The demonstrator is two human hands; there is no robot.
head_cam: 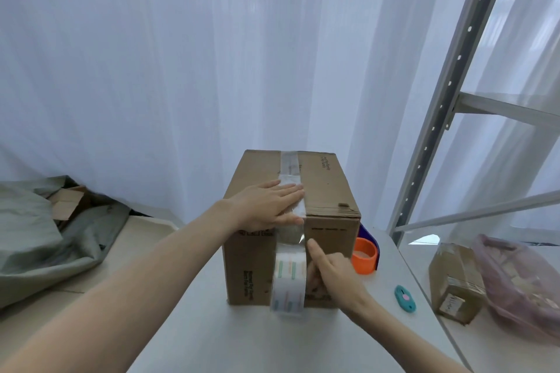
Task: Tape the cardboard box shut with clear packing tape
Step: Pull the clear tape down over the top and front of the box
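Cardboard box stands on the white table directly ahead of both hands, its long axis running away from the person, short face toward them. A strip of clear packing tape follows that axis along the top seam and turns down over the near face.

Going left to right: the left hand lies flat and spread on the box top, fingers pressing the tape by the near edge and holding nothing. Below it the tape end hangs down the front, over an old printed label. The right hand is mostly curled, forefinger out, touching the front face just beside the tape's right edge. Beyond it sits an orange tape dispenser.

The step looks like smoothing down. Next, probably, rub the front tail flat, working downward to avoid bubbles.
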